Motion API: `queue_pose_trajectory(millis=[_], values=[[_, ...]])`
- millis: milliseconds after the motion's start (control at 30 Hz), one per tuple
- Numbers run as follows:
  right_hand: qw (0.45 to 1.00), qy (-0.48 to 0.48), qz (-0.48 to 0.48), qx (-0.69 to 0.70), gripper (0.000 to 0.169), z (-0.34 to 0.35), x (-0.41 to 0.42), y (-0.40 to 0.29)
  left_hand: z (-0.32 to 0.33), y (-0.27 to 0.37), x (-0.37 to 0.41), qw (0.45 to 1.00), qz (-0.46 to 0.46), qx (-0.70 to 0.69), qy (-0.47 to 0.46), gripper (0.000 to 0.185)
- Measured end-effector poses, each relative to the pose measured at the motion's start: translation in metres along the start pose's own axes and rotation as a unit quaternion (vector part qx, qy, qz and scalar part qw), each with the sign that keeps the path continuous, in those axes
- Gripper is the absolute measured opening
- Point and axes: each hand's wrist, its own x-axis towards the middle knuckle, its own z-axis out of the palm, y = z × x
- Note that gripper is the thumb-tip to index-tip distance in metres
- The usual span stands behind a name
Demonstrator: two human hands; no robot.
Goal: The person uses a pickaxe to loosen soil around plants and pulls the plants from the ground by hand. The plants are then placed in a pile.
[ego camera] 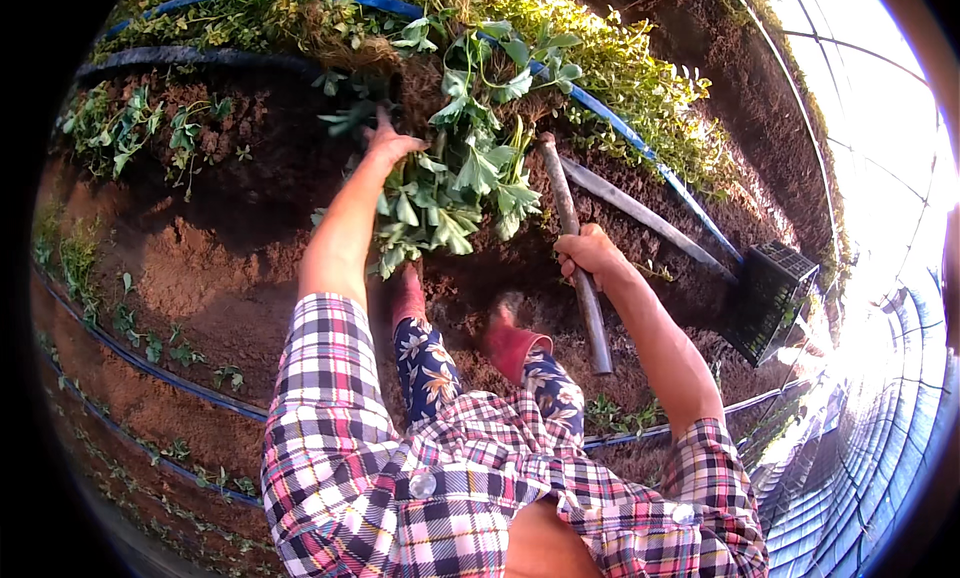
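Observation:
My right hand point(589, 254) grips a worn tool handle point(577, 293), its upper end reaching the soil beside the plants. What head it bears there is not clear. My left hand point(391, 144) reaches among leafy green plants, fingers spread, at the left edge of a large clump point(450, 210); the hand is slightly blurred, and nothing held shows in it. Broad lobed leaves hang over the dark soil just above my boots. Behind the clump, a mat of dry roots and stems point(424, 83) lies on the bed.
A blue drip hose point(622, 128) and a dark hose point(202, 55) run along the bed. At right stands a black plastic crate point(776, 297). My red boots point(517, 349) stand on the soil. Small plants point(120, 124) grow at left, and greenhouse framing curves at right.

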Motion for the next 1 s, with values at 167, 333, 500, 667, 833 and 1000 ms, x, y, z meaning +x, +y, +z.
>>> queue_pose_trajectory(millis=[167,333,500,667,833,1000], values=[[0.999,-0.004,-0.027,-0.027,0.015,0.008,-0.007,-0.003,0.072,0.032,-0.036,0.997,0.049,0.035,-0.041,0.111],[0.989,-0.075,-0.11,0.069,0.014,0.003,-0.008,0.053,0.138,0.045,-0.065,0.976,0.15,-0.143,-0.068,0.09],[0.993,-0.004,-0.09,0.071,0.014,-0.06,-0.04,0.133,0.203,0.066,-0.124,0.938,0.224,-0.23,-0.128,0.077],[0.987,0.04,-0.127,0.093,0.014,-0.155,-0.113,0.2,0.337,0.114,-0.215,0.897,0.248,-0.282,-0.233,0.087],[0.971,0.166,-0.051,0.164,0.012,-0.244,-0.163,0.265,0.485,0.172,-0.29,0.885,0.214,-0.248,-0.331,0.092],[0.945,0.285,-0.097,0.125,0.011,-0.315,-0.121,0.332,0.566,0.234,-0.334,0.943,0.213,-0.023,-0.255,0.106]])
